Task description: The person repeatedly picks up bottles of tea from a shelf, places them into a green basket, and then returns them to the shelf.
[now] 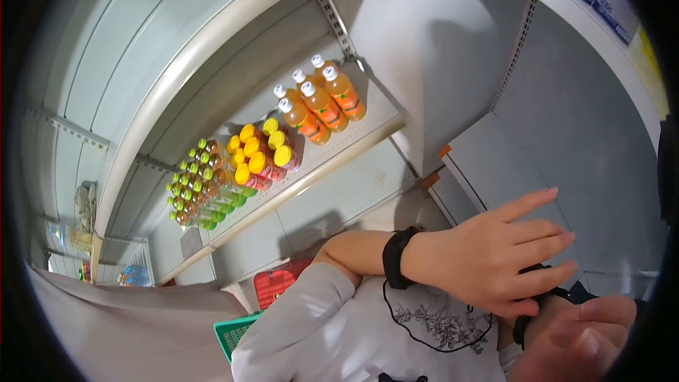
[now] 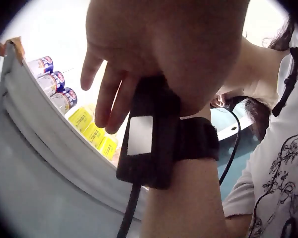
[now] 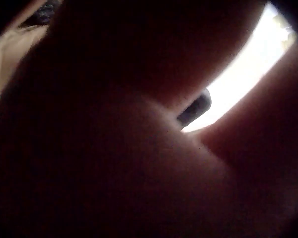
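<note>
In the head view my left hand (image 1: 488,262) reaches across my body with its fingers spread and nearly straight. Its wrist wears a black band (image 1: 398,258). The fingers lie over my right wrist, where another black strap (image 1: 521,331) shows. My right hand (image 1: 590,336), blurred at the lower right, has loosely bent fingers with nothing in them. In the left wrist view a black wrist device (image 2: 149,171) with a white label and a cable sits on a forearm, in front of the dark fingers of a hand. Dark skin fills most of the right wrist view, around a small black piece (image 3: 194,110).
A shelf (image 1: 304,187) holds orange drink bottles (image 1: 322,110), yellow-lidded containers (image 1: 258,155) and green-capped bottles (image 1: 201,184). Below stand a red basket (image 1: 272,286) and a green basket (image 1: 230,332). The left wrist view shows cans (image 2: 52,82) and yellow packs (image 2: 92,131) on another shelf.
</note>
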Available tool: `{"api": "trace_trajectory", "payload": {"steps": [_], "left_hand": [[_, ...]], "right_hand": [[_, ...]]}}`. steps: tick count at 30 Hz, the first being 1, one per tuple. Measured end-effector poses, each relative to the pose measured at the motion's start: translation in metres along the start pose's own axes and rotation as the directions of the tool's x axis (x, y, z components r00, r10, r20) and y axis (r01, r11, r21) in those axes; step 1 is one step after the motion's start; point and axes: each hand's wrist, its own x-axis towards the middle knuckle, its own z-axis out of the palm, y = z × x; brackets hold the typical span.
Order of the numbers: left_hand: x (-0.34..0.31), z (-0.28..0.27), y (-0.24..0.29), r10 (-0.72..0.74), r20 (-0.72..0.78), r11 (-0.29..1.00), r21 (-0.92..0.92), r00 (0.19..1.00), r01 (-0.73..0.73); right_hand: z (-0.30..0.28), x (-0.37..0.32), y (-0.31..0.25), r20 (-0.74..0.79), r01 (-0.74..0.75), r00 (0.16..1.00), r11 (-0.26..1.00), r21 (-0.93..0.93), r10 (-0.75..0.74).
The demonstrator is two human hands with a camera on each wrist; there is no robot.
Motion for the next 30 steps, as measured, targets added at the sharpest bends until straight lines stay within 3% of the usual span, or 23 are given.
{"api": "trace_trajectory", "payload": {"steps": [1,3,4,6,7,8,9,10,11,12,13,14,15,17,18,19,20,21,22,24,25,28,30], "left_hand": [[-0.001,0.002,0.000,0.014,-0.028,1.000,-0.007,1.000,-0.014],[-0.005,0.001,-0.002,0.022,-0.046,1.000,-0.010,0.999,-0.023],[-0.006,0.002,-0.001,0.023,-0.062,1.000,-0.007,0.998,-0.024],[-0.008,0.002,0.000,0.018,-0.083,1.000,-0.001,0.996,-0.018],[-0.009,0.001,0.000,0.016,-0.078,1.000,0.016,0.997,-0.014],[-0.008,0.000,0.000,0.020,-0.073,0.999,0.030,0.997,-0.018],[-0.008,-0.001,0.000,0.029,-0.072,0.999,0.020,0.997,-0.028],[-0.010,-0.001,0.000,-0.003,-0.043,0.999,0.053,0.999,0.005],[-0.010,-0.001,-0.003,-0.020,-0.016,0.995,0.094,1.000,0.022],[-0.010,-0.002,-0.008,0.020,-0.017,0.996,0.089,1.000,-0.018],[-0.012,-0.002,-0.013,-0.036,0.024,0.993,0.111,0.999,0.033],[-0.013,-0.001,-0.018,-0.089,0.063,0.988,0.134,0.994,0.080],[-0.014,0.000,-0.024,-0.036,0.060,0.992,0.124,0.998,0.028],[-0.017,0.004,-0.032,-0.232,0.116,0.958,0.196,0.966,0.207],[-0.016,0.004,-0.034,-0.191,0.118,0.969,0.181,0.974,0.168],[-0.016,0.003,-0.035,-0.273,0.104,0.956,0.136,0.956,0.259],[-0.016,0.002,-0.037,-0.360,0.097,0.932,0.090,0.928,0.352],[-0.016,0.001,-0.040,-0.370,0.046,0.927,0.077,0.928,0.366],[-0.015,0.002,-0.042,-0.350,0.052,0.935,0.070,0.935,0.347],[-0.016,0.002,-0.046,-0.367,-0.135,0.924,0.058,0.920,0.377],[-0.019,0.004,-0.050,-0.354,-0.131,0.930,0.055,0.926,0.364],[-0.024,0.005,-0.057,-0.444,-0.270,0.884,0.021,0.854,0.466],[-0.023,0.003,-0.058,-0.594,-0.366,0.789,-0.089,0.717,0.608]], "right_hand": [[0.008,0.004,-0.009,0.002,-0.001,1.000,1.000,0.020,0.000],[0.031,0.012,-0.033,-0.247,-0.384,0.907,0.911,-0.149,0.342],[0.028,0.012,-0.030,-0.233,-0.385,0.908,0.913,-0.135,0.348],[0.009,0.016,-0.018,0.035,-0.220,0.975,0.974,-0.047,0.221],[-0.005,0.018,-0.020,0.040,-0.220,0.974,0.975,-0.043,0.221],[-0.023,0.022,-0.026,0.391,-0.503,0.790,0.864,-0.030,0.473],[-0.032,0.024,-0.031,0.670,-0.729,0.436,0.672,-0.129,0.601],[-0.023,0.025,-0.032,0.665,-0.736,0.426,0.663,-0.141,0.614],[0.004,0.023,-0.025,0.374,-0.778,0.566,0.626,-0.051,0.734],[0.036,0.017,-0.013,0.025,-0.782,0.623,0.622,0.042,0.782],[0.065,0.012,0.003,-0.329,-0.749,0.587,0.650,0.126,0.740],[0.082,0.007,0.018,-0.640,-0.685,0.461,0.705,0.185,0.615],[0.086,0.001,0.032,-0.643,-0.727,0.444,0.671,0.149,0.624],[0.091,-0.009,0.056,-0.683,-0.772,0.370,0.617,0.150,0.630],[0.095,-0.014,0.065,-0.712,-0.774,0.316,0.605,0.189,0.627],[0.095,-0.020,0.069,-0.732,-0.777,0.319,0.608,0.163,0.603],[0.094,-0.025,0.073,-0.709,-0.787,0.236,0.559,0.262,0.664],[0.093,-0.030,0.076,-0.675,-0.784,0.153,0.504,0.362,0.722],[0.092,-0.036,0.078,-0.691,-0.786,0.151,0.510,0.350,0.707],[0.088,-0.045,0.081,-0.624,-0.784,0.026,0.404,0.472,0.781],[0.087,-0.048,0.081,-0.636,-0.784,0.026,0.410,0.465,0.771],[0.084,-0.051,0.080,-0.559,-0.732,-0.033,0.360,0.578,0.829],[0.083,-0.052,0.075,-0.305,-0.542,-0.082,0.215,0.812,0.949]]}}
